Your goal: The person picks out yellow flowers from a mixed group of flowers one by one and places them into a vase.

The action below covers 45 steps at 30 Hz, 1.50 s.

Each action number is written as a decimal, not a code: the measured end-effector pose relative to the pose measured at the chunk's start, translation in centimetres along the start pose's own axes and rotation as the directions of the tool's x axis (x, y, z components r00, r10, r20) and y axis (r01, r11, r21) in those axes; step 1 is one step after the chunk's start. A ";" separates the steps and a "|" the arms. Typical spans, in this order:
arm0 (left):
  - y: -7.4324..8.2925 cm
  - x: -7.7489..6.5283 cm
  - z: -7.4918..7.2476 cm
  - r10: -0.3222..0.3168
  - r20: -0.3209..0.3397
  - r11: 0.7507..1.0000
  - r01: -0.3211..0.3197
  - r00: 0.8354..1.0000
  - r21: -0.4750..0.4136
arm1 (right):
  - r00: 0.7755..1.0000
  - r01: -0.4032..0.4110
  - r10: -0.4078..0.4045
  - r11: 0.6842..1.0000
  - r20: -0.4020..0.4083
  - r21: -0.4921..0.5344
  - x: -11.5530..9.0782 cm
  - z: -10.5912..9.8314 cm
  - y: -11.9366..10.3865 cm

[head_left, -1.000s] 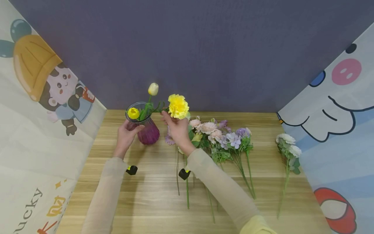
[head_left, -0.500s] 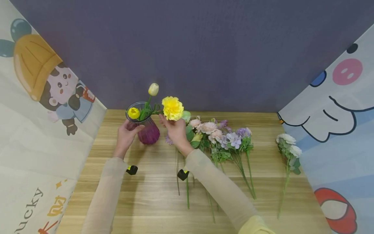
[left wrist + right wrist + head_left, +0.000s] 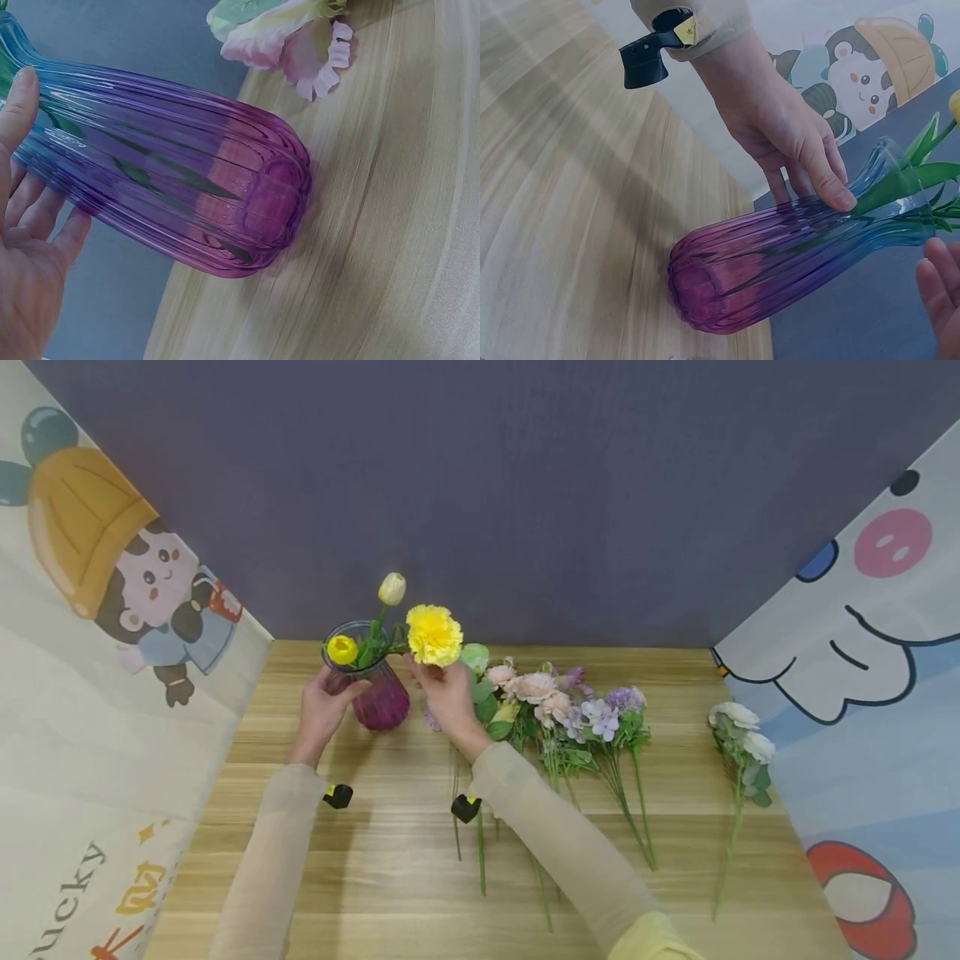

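A ribbed glass vase [image 3: 381, 697], blue at the neck and magenta at the base, stands on the wooden table. My left hand [image 3: 324, 706] grips it around the neck, thumb on one side and fingers on the other in the left wrist view. A yellow tulip [image 3: 342, 650] and a cream tulip [image 3: 392, 588] stand in the vase, their green stems visible through the glass. Right of the rim, my right hand [image 3: 448, 697] holds a yellow carnation [image 3: 434, 635] just below its bloom; the bloom partly hides the fingers. The carnation's leafy stem reaches into the vase mouth.
Pale pink roses [image 3: 534, 687], lilac blooms [image 3: 600, 720] and other loose stems lie right of my right hand. A white flower spray [image 3: 738, 735] lies near the table's right edge. A dark panel [image 3: 495, 502] rises behind, with printed cloths on both sides.
The right hand and the yellow carnation have moved left, closer to the vase rim. The left hand and the vase stay in place.
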<state>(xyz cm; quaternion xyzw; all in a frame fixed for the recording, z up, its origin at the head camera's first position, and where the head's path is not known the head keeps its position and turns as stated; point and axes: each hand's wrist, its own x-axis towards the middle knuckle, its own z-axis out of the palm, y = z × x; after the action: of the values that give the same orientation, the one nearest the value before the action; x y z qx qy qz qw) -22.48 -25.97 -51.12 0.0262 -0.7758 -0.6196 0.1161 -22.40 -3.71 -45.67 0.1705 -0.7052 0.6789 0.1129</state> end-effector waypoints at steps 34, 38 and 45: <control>2.9 -1.1 -0.1 -0.029 0.031 0.999 0.029 0.999 0.015 | 0.985 -0.163 0.158 0.982 0.065 0.094 -3.7 -4.7 1.1; 2.5 -0.9 -0.1 -0.031 0.028 1.000 0.031 0.999 -0.001 | 0.982 -0.180 0.173 0.976 0.071 0.118 -4.1 -5.4 -0.3; 0.4 -0.2 -0.3 -0.027 0.002 1.000 0.027 1.000 -0.013 | 0.977 -0.210 0.204 0.971 0.066 0.110 -4.8 -6.4 -0.3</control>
<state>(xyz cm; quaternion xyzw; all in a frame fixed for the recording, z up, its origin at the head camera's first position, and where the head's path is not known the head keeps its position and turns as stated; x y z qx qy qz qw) -22.15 -26.09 -50.75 0.0354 -0.7715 -0.6262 0.1074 -18.35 3.07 -46.88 0.1205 -0.6812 0.7220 0.0123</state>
